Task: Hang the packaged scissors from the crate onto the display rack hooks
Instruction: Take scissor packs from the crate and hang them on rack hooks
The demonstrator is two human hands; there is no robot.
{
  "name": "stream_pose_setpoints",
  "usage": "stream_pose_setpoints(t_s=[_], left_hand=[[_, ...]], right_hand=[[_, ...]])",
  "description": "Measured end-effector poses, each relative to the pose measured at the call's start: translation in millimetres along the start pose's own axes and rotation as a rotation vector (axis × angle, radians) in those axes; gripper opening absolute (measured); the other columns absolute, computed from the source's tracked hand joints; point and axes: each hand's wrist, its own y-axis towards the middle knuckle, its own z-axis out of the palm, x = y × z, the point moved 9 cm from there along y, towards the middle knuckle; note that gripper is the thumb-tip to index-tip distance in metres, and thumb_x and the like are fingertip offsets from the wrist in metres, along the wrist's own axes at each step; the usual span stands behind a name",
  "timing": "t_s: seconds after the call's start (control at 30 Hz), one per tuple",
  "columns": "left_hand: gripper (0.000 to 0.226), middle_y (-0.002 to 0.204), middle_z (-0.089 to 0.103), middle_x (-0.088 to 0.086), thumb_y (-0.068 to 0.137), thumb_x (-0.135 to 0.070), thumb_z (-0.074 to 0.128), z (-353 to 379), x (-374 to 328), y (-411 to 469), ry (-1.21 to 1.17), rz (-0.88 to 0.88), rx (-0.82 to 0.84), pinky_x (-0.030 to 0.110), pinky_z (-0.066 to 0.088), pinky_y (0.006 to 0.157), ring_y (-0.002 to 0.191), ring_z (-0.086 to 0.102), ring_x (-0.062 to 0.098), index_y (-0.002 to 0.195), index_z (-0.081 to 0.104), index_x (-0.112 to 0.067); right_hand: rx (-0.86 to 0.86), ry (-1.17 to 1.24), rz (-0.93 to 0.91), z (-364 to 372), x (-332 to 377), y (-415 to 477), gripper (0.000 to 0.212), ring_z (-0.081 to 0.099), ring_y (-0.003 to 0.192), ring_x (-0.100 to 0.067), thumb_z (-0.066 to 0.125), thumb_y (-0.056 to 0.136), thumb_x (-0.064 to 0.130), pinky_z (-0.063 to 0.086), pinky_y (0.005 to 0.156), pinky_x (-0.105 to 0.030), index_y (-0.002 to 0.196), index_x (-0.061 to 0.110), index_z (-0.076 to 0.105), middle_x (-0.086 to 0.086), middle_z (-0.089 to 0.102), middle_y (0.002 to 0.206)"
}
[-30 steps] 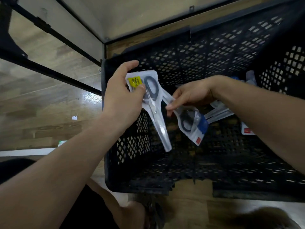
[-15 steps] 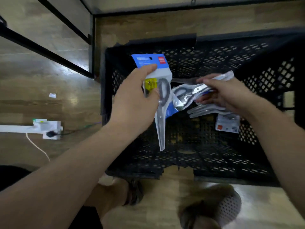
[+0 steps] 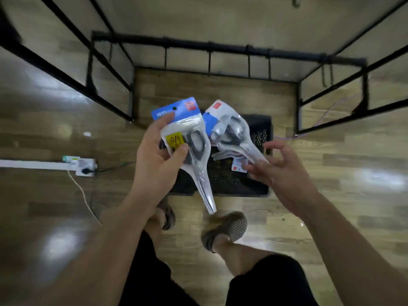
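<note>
My left hand (image 3: 157, 166) grips a packaged pair of scissors (image 3: 187, 140) with a blue header card and a yellow sticker, blade tip pointing down. My right hand (image 3: 280, 171) pinches the blade end of a second scissors package (image 3: 230, 129), whose header card tilts up and to the left, close beside the first. Both packages hang above the black crate (image 3: 261, 129) on the floor, where more packaged scissors (image 3: 223, 154) lie. The black display rack bar (image 3: 220, 47) with its hanging hooks (image 3: 209, 62) is further ahead.
The rack's black frame legs (image 3: 298, 107) stand around the crate on the wooden floor. A white power strip (image 3: 85, 167) and its cable lie at the left. A purple wire (image 3: 326, 113) trails at the right. My feet in shoes (image 3: 227, 226) are just behind the crate.
The view has pulled up and back, so the crate looks smaller and the rack bar has come into sight. Both hands lifted their packages out above the crate, and the right-hand package now stands more upright.
</note>
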Motion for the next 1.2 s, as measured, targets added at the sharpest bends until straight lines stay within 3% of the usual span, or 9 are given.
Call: stream_pose_setpoints(t_s=[0.17,0.27,0.37,0.5,0.6,0.7,0.83,1.07,1.2], left_hand=[[0.063,0.116,0.068,-0.011,0.091,0.019,0.061,-32.9,-238.3,-71.4,-0.061,0.215,0.061,0.015,0.054,0.079,0.093,0.069,0.0,0.137,0.049,-0.022],[0.063,0.114,0.073,-0.01,0.089,0.014,0.066,-50.5,-360.9,-105.3,-0.126,0.343,0.136,0.017,0.055,0.082,0.094,0.07,0.003,0.134,0.054,-0.028],[0.062,0.109,0.075,-0.003,0.083,-0.004,0.066,-66.3,-454.0,-126.7,-0.119,0.528,0.193,0.023,0.055,0.084,0.093,0.069,0.012,0.131,0.06,-0.043],[0.06,0.095,0.071,0.001,0.084,-0.014,0.065,-74.3,-513.1,-145.4,-0.069,0.637,0.22,0.037,0.053,0.079,0.084,0.062,0.022,0.131,0.057,-0.051],[0.053,0.082,0.062,0.012,0.091,-0.016,0.067,-72.0,-526.3,-167.8,-0.052,0.668,0.152,0.03,0.048,0.068,0.072,0.055,0.019,0.13,0.059,-0.051],[0.03,0.067,0.054,-0.003,0.103,-0.019,0.058,-66.6,-536.4,-191.0,-0.045,0.695,0.028,0.019,0.036,0.054,0.059,0.044,0.01,0.122,0.065,-0.042],[0.02,0.087,0.075,-0.003,0.101,-0.021,0.062,-61.3,-554.4,-217.2,-0.044,0.729,-0.142,0.018,0.049,0.067,0.077,0.065,0.008,0.102,0.075,-0.036],[0.028,0.097,0.078,0.006,0.097,-0.01,0.07,-73.5,-559.0,-221.0,-0.157,0.636,-0.253,0.052,0.061,0.082,0.089,0.075,0.031,0.113,0.066,-0.033],[0.02,0.095,0.079,0.004,0.096,-0.013,0.072,-93.3,-552.6,-194.4,-0.208,0.532,-0.271,0.062,0.058,0.089,0.093,0.076,0.034,0.111,0.066,-0.025]], right_hand=[[0.214,0.19,0.083,56.1,125.0,-166.9,0.066,0.073,0.093,-0.029,0.078,0.075,0.001,0.06,0.071,-0.037,0.136,0.021,0.06,-0.016,0.071,0.116],[0.288,0.11,-0.079,87.9,212.9,-241.5,0.075,0.072,0.074,-0.029,0.103,0.038,0.011,0.057,0.061,-0.037,0.107,0.019,0.076,-0.018,0.071,0.084],[0.283,0.166,-0.268,110.3,289.3,-286.1,0.08,0.066,0.061,-0.03,0.094,0.045,-0.009,0.053,0.054,-0.037,0.119,0.004,0.066,-0.024,0.064,0.076],[0.236,0.413,-0.434,126.2,347.6,-326.5,0.097,0.072,0.071,-0.033,0.106,0.011,0.026,0.06,0.059,-0.042,0.101,0.003,0.077,-0.024,0.072,0.092],[0.265,0.445,-0.48,128.8,366.6,-349.3,0.093,0.075,0.086,-0.035,0.106,0.019,0.037,0.063,0.067,-0.039,0.1,0.002,0.08,-0.027,0.074,0.109],[0.298,0.344,-0.502,120.4,378.6,-368.8,0.088,0.072,0.092,-0.041,0.103,0.04,0.045,0.061,0.076,-0.044,0.109,-0.001,0.075,-0.03,0.071,0.113],[0.287,0.256,-0.588,96.8,408.7,-391.8,0.038,0.067,0.083,-0.037,0.079,0.078,0.038,0.055,0.074,-0.04,0.098,0.006,0.08,-0.027,0.075,0.101],[0.257,0.023,-0.851,89.2,450.2,-408.9,0.03,0.076,0.095,-0.025,0.064,0.094,-0.001,0.061,0.075,-0.034,0.118,0.018,0.065,-0.005,0.078,0.105],[0.16,-0.029,-0.908,95.1,466.7,-402.1,0.02,0.076,0.09,-0.021,0.062,0.099,0.008,0.057,0.074,-0.036,0.112,0.022,0.069,-0.001,0.079,0.1]])
